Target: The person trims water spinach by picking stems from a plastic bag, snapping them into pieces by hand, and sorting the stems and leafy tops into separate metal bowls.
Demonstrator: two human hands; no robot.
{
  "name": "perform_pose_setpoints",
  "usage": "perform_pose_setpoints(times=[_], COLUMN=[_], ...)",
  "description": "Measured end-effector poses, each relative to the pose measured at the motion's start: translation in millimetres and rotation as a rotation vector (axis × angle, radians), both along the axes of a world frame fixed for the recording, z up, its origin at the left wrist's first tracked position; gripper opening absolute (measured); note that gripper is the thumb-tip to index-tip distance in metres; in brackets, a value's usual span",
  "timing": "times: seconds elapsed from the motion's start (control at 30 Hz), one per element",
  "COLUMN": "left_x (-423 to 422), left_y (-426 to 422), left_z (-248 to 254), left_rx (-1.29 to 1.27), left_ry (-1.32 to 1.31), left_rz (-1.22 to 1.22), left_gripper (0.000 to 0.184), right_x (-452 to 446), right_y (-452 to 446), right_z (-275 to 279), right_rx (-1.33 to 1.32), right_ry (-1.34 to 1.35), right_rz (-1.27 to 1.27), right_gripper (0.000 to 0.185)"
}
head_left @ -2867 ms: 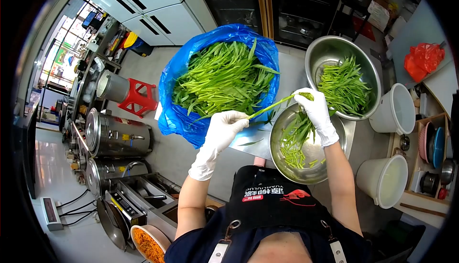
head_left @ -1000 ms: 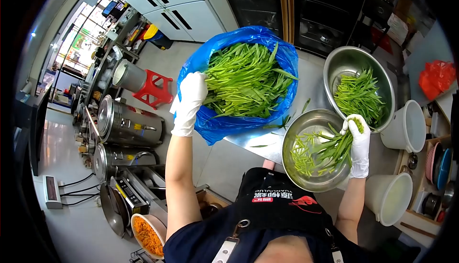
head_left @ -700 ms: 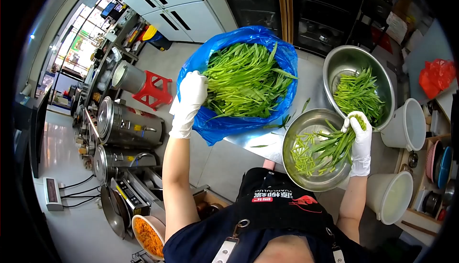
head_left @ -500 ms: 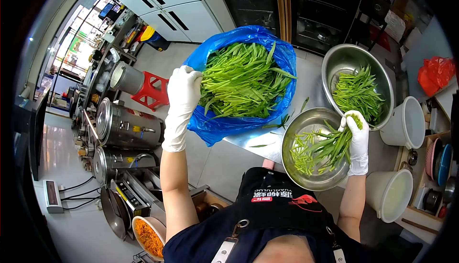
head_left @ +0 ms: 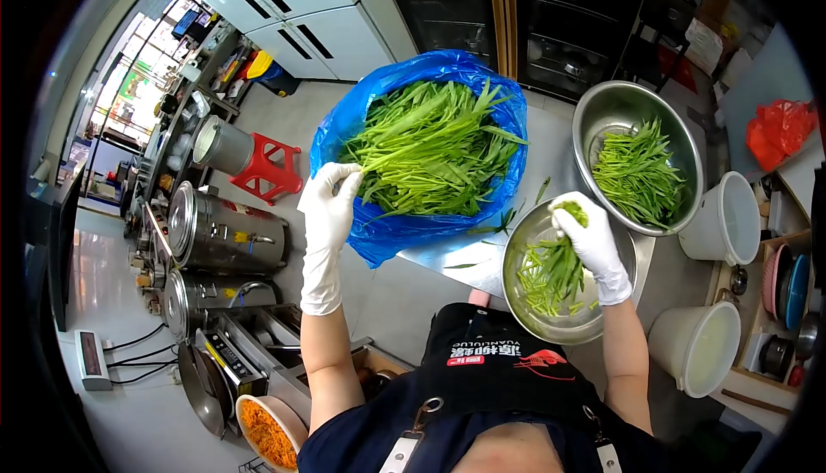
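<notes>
A blue plastic bag point(head_left: 334, 133), wide open, holds a big heap of water spinach point(head_left: 439, 150). At the bag's left edge my gloved left hand point(head_left: 329, 215) pinches stem ends of the spinach between thumb and fingers. My gloved right hand point(head_left: 592, 241) is closed around a bunch of water spinach point(head_left: 564, 271), its leaves hanging down. Below that hand sits a steel basin point(head_left: 551, 331) with short cut stems and leaves in it. Behind it a second steel basin point(head_left: 589, 129) contains more water spinach point(head_left: 641, 172).
Bag and basins rest on a metal table point(head_left: 469, 275) with stray leaves. White buckets point(head_left: 693, 348) stand at the right. To the left are a red stool point(head_left: 267, 170), large steel pots point(head_left: 232, 228) and a bowl of shredded orange food point(head_left: 267, 434). White cabinets point(head_left: 331, 43) stand behind.
My left hand has turned and lowered a little, its fingers now pinching stems at the heap's left. The right hand has moved left over the front basin with its bunch.
</notes>
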State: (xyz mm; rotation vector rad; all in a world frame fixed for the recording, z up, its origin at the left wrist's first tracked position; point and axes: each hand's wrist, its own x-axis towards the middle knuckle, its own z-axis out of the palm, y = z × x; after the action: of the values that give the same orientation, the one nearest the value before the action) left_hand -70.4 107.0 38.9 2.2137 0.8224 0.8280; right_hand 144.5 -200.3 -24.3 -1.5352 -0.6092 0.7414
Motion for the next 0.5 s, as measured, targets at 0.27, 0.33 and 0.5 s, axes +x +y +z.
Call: perform_pose_setpoints(times=[0.27, 0.33, 0.5], left_x=[2, 4, 13], left_y=[-29, -35, -47], left_z=[-2, -4, -9], left_rx=[-0.299, -0.285, -0.315], left_ry=[0.035, 0.068, 0.082], left_rz=[-0.106, -0.168, -0.299], left_gripper=[0.013, 0.012, 0.010], right_x=[-13, -11, -10], right_y=[40, 49, 55], right_z=[27, 24, 21], right_rx=[0.010, 0.072, -0.034], right_ry=[-0.343, -0.674, -1.071], right_rz=[0.032, -0.054, 0.009], right_gripper=[0.018, 0.022, 0.020])
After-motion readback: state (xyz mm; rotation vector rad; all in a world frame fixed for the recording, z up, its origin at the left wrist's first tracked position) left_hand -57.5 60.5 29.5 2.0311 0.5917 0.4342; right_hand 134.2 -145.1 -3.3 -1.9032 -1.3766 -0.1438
